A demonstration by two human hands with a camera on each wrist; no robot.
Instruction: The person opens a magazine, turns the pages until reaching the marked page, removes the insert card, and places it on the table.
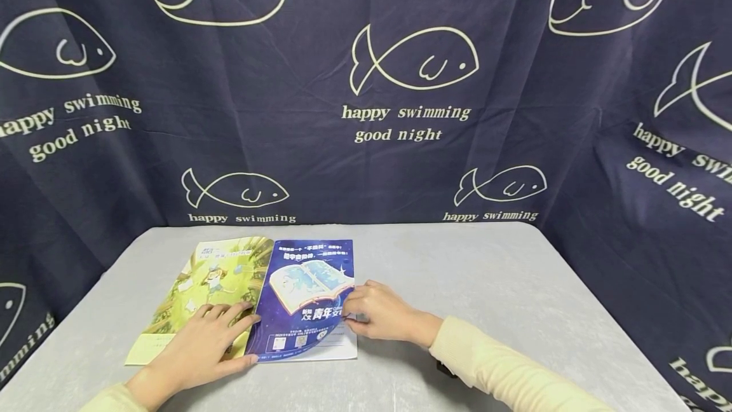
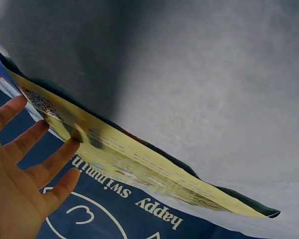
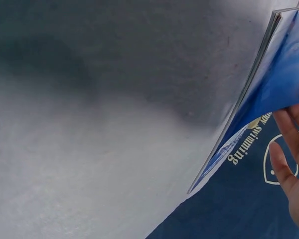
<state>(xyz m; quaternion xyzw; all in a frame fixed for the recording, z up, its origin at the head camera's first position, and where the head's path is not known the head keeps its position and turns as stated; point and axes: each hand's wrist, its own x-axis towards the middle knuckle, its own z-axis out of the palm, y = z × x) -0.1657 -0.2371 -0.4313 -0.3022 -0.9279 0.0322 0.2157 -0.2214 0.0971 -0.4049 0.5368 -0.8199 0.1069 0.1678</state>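
An open magazine (image 1: 297,336) lies on the table, with a yellow-green illustrated page (image 1: 194,301) on its left side and a dark blue page (image 1: 286,323) on its right. My left hand (image 1: 208,342) rests on the lower part of the yellow-green page, fingers spread toward the fold. At the right edge, my right hand (image 1: 380,313) pinches the blue page. That page's lower right corner is lifted and curved, exposing a white page (image 1: 343,351) beneath. In the right wrist view the blue page (image 3: 279,74) bends up between thumb and fingers, partly cut off by the frame.
The grey table (image 1: 486,285) extends beyond the magazine on every side. Behind it and along both sides hangs a dark blue curtain (image 1: 320,164) printed with fish and lettering. A small black object (image 1: 446,369) shows under the right sleeve.
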